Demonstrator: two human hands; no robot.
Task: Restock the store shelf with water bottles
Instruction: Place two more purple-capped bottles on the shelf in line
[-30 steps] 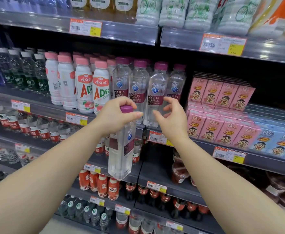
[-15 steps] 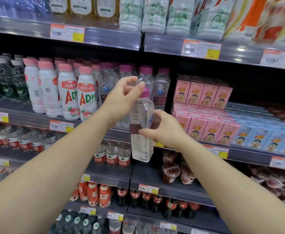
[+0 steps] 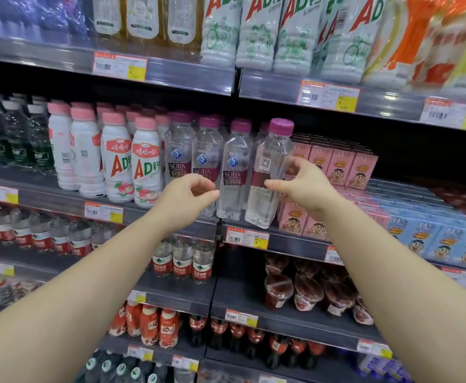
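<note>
A clear soda water bottle with a purple cap leans slightly at the right end of a row of matching soda bottles. Its base is at the front edge of the middle shelf. My right hand grips this bottle around its dark red label, thumb in front and fingers behind. My left hand hovers in front of the row with loosely curled fingers and holds nothing.
White AD milk bottles with pink caps stand left of the soda row. Pink drink cartons are stacked close on the right, blue cartons beyond them. Large bottles fill the shelf above; red-labelled water bottles stand below.
The bottle went from my left hand to my right and rose from below the shelf to the right end of the soda row. My left hand let go and drew back.
</note>
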